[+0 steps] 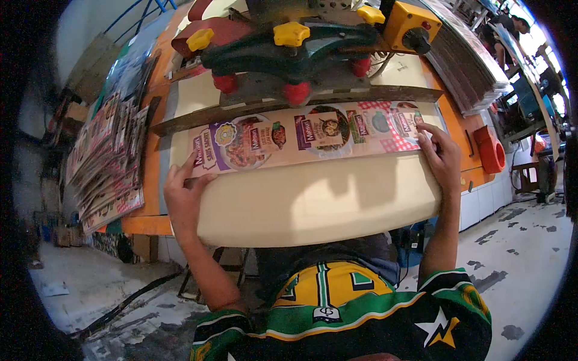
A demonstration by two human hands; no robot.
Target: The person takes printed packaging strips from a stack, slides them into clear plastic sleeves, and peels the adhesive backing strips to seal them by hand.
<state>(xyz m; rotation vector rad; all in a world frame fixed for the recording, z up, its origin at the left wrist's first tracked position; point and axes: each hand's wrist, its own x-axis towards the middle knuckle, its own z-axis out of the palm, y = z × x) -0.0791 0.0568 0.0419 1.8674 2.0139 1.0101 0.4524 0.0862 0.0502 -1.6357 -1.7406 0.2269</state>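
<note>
Left hand [183, 194] (nine o'clock) and right hand [444, 155] (three) are seemingly squaring the printed sheet [288, 137], fingers' grip unclear, probably needing even tension next.

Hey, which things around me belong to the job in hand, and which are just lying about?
Seemingly part of the job:
- printed food-packaging strip, with the left hand and right hand at its ends
- cream sheet
- yellow-knobbed machine
- printed packs stacked left, perhaps

Probably just lying about:
- red hollow object
- cardboard box below the table
</note>
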